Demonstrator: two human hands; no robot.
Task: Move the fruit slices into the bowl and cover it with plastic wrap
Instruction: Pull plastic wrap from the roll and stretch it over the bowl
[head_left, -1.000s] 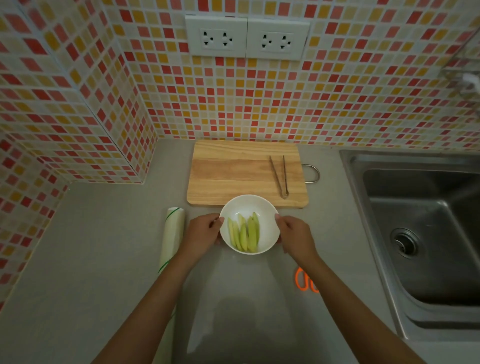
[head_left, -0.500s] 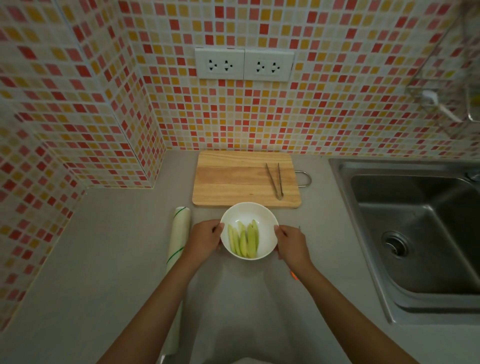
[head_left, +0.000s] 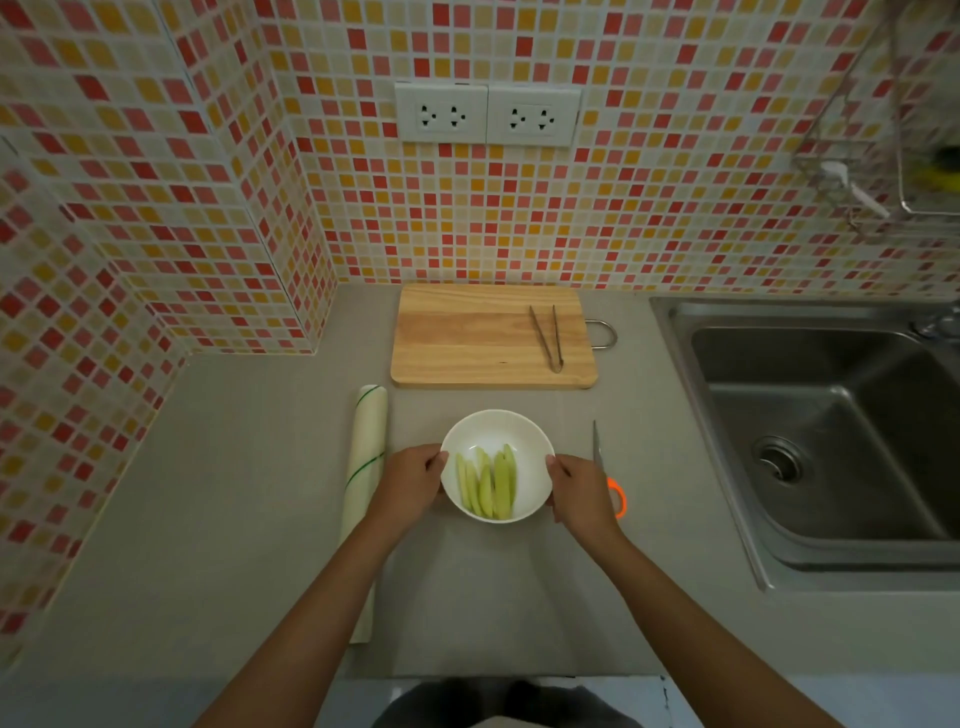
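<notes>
On a grey worktop (head_left: 234, 519), L to R: plastic wrap roll (head_left: 367, 483) lying lengthwise; left hand (head_left: 410, 480), fingers curled on the white bowl (head_left: 496, 431) at its left rim; green fruit slices (head_left: 488, 486) inside the bowl; right hand (head_left: 582, 491) gripping the right rim. Scissors w/ orange handle (head_left: 618, 496) just beside that hand. Behind: cutting board (head_left: 467, 338) w/ tongs (head_left: 548, 335); sink (head_left: 831, 441) at far R.

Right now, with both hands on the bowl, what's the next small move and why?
Probably free the left hand and reach for the plastic wrap roll lying just beside it. The fruit slices already sit in the white bowl, the cutting board holds only tongs, and the bowl looks uncovered.
</notes>
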